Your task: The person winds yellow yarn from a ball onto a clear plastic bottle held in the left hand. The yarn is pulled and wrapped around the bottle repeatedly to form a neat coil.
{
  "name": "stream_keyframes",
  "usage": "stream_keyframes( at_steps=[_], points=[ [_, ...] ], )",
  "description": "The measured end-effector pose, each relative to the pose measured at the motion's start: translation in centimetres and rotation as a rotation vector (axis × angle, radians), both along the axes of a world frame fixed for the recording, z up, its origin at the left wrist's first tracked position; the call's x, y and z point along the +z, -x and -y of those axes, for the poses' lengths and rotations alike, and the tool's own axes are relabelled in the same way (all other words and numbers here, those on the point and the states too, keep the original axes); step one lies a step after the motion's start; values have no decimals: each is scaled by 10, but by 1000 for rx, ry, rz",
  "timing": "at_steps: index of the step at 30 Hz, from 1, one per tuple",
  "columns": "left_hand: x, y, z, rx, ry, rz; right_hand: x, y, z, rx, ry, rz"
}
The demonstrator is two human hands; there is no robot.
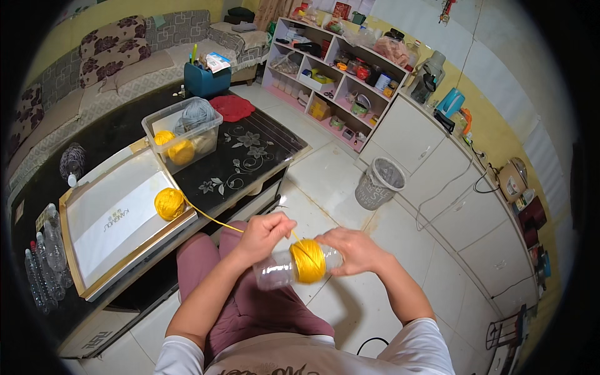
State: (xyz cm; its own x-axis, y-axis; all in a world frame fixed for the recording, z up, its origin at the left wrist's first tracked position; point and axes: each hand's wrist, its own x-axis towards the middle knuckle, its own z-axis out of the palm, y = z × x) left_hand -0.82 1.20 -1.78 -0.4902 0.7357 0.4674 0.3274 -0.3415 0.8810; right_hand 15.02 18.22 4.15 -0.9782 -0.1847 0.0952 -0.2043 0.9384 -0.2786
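My right hand (349,251) grips one end of a clear plastic bottle (274,271) lying roughly sideways above my lap. Yellow yarn (308,261) is wound in a thick band around the bottle's middle. Pinched between the thumb and fingers of my left hand (269,234) is the yellow strand, just above and left of the band. From there the strand runs left to a ball of yellow yarn (169,204), which rests in the corner of a shallow white box lid (126,225) with gold edges.
On the black coffee table (239,159), a clear plastic bin (187,152) holds grey and yellow yarn balls. Empty plastic bottles (54,239) lie at the left, a yarn-wrapped bottle (72,161) behind the lid. A waste bin (379,183) stands on the floor by white cabinets (450,187).
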Motion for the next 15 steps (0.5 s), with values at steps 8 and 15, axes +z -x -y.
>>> stream_keyframes(
  at_steps=[8, 15],
  points=[
    [-56, -48, -25, 62, -41, 85, 17, 19, -3, -287, 199, -420],
    [9, -21, 9, -75, 54, 98, 2, 4, -7, -125, -112, 74]
  ],
)
